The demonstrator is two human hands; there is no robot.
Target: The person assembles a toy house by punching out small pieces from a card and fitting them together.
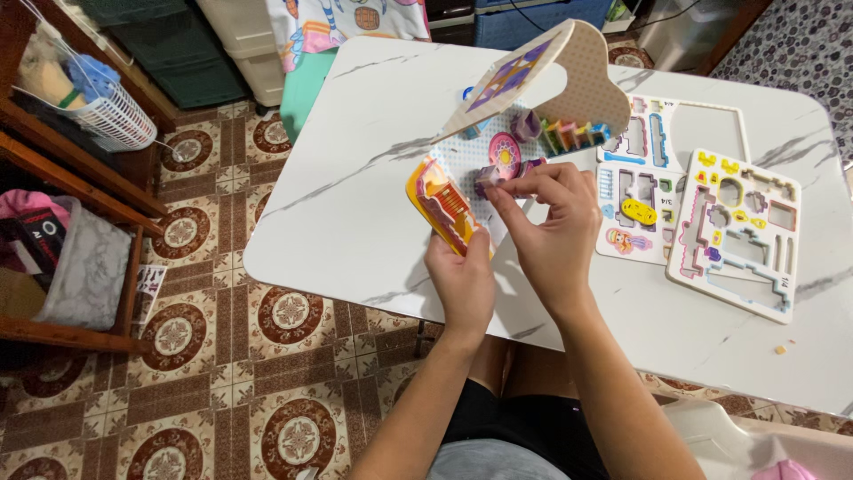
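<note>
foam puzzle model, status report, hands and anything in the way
Left hand grips orange panel. Right hand pinches small purple piece at the foam puzzle model. Punched-out sheets lie to the right, apart.

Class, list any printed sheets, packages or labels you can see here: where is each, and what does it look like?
Puzzle sheet: table, far right; white, mostly punched out.
Second puzzle sheet: just left of it; white, coloured pieces remaining.
Printed card: floor, far left, beside a shelf; small and pale.
</note>
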